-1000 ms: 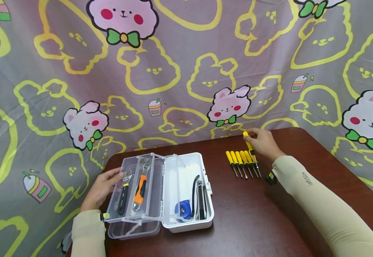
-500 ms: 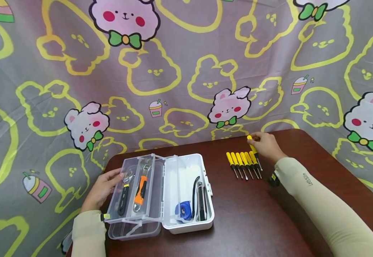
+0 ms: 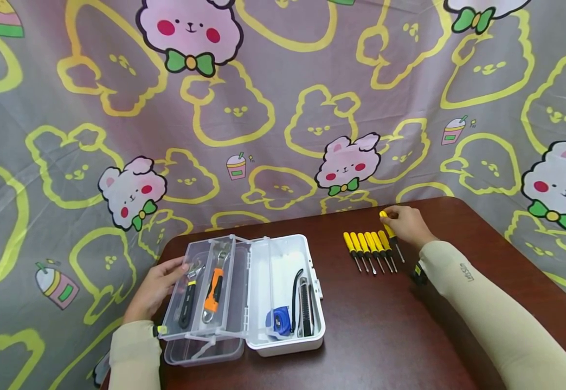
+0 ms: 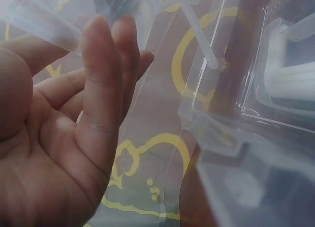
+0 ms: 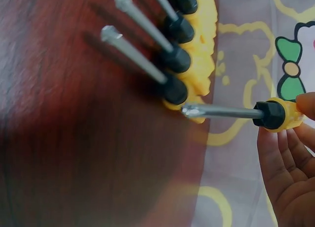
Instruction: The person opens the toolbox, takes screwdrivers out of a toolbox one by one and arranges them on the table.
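Observation:
In the head view, my right hand (image 3: 410,225) pinches a yellow-handled screwdriver (image 3: 390,232) by its handle end, its shaft pointing down towards the table. The right wrist view shows its black collar and metal shaft, beside a row of similar screwdrivers (image 3: 367,246) lying side by side. My left hand (image 3: 155,287) grips the left edge of the raised clear tray (image 3: 224,314) of a toolbox (image 3: 288,346), fingers partly behind the plastic. That tray holds a black-handled adjustable wrench (image 3: 187,303) and an orange-handled wrench (image 3: 214,290).
Inside the white toolbox base lie a blue tape measure (image 3: 279,320), a black strap (image 3: 295,300) and a utility knife (image 3: 306,309). The clear lid (image 3: 205,355) hangs open below the tray. A patterned curtain (image 3: 283,108) stands behind the brown table (image 3: 361,336).
My right hand has moved the held screwdriver slightly right and nearer, from over the row's right end to just beside it. The left hand stays at the tray edge.

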The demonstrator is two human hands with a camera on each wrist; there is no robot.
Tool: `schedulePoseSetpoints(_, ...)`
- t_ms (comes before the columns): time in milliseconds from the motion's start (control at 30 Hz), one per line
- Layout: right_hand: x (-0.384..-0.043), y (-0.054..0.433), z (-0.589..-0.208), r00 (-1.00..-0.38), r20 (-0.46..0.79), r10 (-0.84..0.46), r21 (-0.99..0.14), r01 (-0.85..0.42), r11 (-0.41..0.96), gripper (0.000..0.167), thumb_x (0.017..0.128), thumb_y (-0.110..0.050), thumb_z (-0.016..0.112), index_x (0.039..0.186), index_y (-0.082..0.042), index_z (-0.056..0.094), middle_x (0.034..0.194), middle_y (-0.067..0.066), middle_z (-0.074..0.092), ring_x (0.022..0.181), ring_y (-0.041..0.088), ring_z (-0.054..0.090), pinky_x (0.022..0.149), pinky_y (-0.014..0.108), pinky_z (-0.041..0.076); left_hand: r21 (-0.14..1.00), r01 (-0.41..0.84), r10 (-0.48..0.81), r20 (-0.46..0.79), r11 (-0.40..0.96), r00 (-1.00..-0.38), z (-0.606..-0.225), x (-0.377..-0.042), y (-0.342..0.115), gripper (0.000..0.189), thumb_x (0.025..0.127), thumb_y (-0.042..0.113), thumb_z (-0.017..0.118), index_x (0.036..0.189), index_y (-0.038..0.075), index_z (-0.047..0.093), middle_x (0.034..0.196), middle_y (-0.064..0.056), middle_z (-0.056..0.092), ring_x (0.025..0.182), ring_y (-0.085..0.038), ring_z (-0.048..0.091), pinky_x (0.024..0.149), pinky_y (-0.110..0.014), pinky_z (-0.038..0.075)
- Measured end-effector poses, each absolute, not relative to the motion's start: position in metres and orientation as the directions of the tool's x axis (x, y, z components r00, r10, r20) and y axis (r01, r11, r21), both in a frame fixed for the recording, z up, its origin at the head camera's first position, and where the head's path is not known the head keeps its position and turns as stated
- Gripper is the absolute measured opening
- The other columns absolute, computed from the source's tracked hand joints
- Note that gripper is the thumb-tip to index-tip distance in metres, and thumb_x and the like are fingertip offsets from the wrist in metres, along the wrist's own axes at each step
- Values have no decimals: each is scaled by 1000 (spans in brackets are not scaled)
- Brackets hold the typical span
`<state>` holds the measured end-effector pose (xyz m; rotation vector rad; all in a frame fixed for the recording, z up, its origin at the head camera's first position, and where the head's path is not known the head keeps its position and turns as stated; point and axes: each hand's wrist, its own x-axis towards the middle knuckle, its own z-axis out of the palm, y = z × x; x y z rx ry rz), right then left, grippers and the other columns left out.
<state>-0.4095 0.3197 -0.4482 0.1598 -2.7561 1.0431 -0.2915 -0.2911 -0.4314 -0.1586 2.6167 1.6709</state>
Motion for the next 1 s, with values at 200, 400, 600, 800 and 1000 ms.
schedulePoseSetpoints(200, -411, 325, -455, -969, 240, -53, -616, -194, 764, 42, 97, -29, 61, 123, 4, 62, 108, 21, 66, 81, 27, 62, 65, 38, 51, 906, -101, -65, -81, 412, -995, -433, -291, -292, 67, 96, 44, 59, 147, 5, 41, 127, -20, 56, 96, -26, 61, 76, -34, 55)
schedulePoseSetpoints(400, -413, 328, -457, -973, 225, -47, -614, -179, 769, 40, 97, -26, 61, 122, 5, 62, 107, 22, 65, 78, 27, 62, 64, 38, 51, 904, -109, -67, -89, 413, -994, -432, -292, -293, 68, 95, 46, 59, 147, 5, 42, 127, -19, 56, 97, -26, 61, 77, -34, 54)
schedulePoseSetpoints(600, -417, 331, -461, -980, 191, -51, -608, -159, 778, 39, 97, -27, 60, 122, 4, 62, 106, 20, 66, 75, 25, 61, 61, 36, 49, 908, -111, -71, -89, 404, -993, -431, -291, -292, 66, 96, 44, 59, 146, 6, 42, 127, -19, 56, 97, -26, 61, 76, -34, 54)
schedulePoseSetpoints(800, -418, 332, -466, -986, 160, -45, -601, -134, 788, 40, 96, -25, 60, 122, 5, 62, 105, 20, 66, 76, 26, 60, 62, 35, 48, 908, -116, -74, -94, 402, -993, -432, -291, -292, 66, 96, 45, 59, 147, 6, 42, 127, -19, 56, 97, -26, 61, 76, -34, 54)
schedulePoseSetpoints(1000, -420, 334, -472, -987, 147, -57, -593, -134, 794, 41, 96, -24, 61, 122, 7, 61, 114, 24, 63, 76, 27, 56, 62, 36, 46, 905, -122, -74, -100, 407, -992, -431, -292, -292, 68, 95, 46, 59, 147, 7, 42, 128, -18, 57, 97, -26, 61, 77, -33, 54)
